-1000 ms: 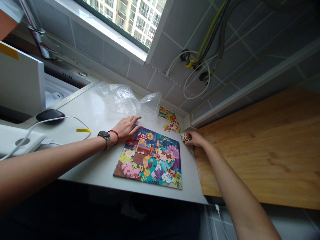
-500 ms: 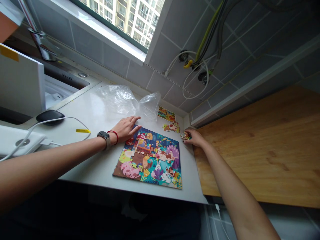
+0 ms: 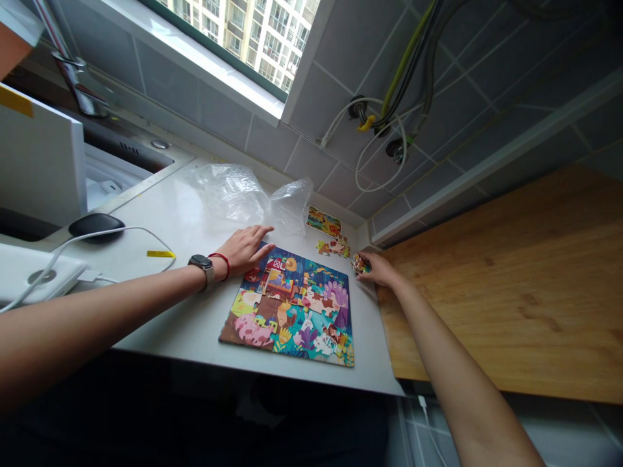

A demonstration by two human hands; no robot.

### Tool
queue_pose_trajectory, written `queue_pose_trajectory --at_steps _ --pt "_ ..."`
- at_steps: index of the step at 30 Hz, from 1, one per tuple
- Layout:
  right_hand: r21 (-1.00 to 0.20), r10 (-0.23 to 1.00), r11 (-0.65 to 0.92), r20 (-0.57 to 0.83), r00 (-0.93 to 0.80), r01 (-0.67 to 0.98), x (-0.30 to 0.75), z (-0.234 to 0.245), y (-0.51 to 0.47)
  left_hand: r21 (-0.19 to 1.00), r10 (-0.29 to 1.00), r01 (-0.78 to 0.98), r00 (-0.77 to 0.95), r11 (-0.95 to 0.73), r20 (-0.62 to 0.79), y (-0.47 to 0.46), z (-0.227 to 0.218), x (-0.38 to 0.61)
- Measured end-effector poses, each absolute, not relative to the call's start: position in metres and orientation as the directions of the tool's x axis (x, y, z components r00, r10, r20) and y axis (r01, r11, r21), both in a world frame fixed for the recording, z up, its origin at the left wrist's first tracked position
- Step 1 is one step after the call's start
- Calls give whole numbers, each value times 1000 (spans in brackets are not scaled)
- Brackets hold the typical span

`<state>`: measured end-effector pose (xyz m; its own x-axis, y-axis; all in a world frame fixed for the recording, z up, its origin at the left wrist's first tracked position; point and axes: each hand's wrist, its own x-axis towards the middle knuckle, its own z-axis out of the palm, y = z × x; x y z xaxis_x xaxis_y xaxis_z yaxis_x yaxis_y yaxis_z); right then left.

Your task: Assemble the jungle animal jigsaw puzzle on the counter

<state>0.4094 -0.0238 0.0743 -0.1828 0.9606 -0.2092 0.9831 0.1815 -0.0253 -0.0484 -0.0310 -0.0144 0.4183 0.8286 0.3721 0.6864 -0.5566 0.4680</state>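
Note:
A colourful jigsaw puzzle (image 3: 296, 311) with farm animals lies flat on the white counter in front of me. My left hand (image 3: 247, 250) rests at its upper left corner, fingers stretched out and apart, holding nothing. Beyond the puzzle's right corner, my right hand (image 3: 378, 270) is closed around a stack of puzzle pieces (image 3: 360, 264) at the edge of the wooden board. Several loose puzzle pieces (image 3: 335, 246) lie just left of that hand. Behind them is a small picture card (image 3: 324, 221).
Crumpled clear plastic wrap (image 3: 233, 194) lies behind my left hand. At the left are a black mouse (image 3: 97, 227), a white power strip (image 3: 39, 275) with its cable, and a sink (image 3: 129, 152) with a tap. A wooden board (image 3: 511, 279) extends on the right.
Both hands stay in nearly the same places. The stack in my right hand is turned slightly, showing more of its coloured face.

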Motion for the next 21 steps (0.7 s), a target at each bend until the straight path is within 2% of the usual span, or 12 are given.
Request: queue_pose_trajectory --at_steps 12,21 --pt "-18 965 95 -243 -96 995 416 85 -26 503 840 674 417 -542 346 -33 -8 -48" --pt "-55 971 92 -216 -102 994 416 88 -32 508 838 667 415 -546 355 -32 -11 -48"
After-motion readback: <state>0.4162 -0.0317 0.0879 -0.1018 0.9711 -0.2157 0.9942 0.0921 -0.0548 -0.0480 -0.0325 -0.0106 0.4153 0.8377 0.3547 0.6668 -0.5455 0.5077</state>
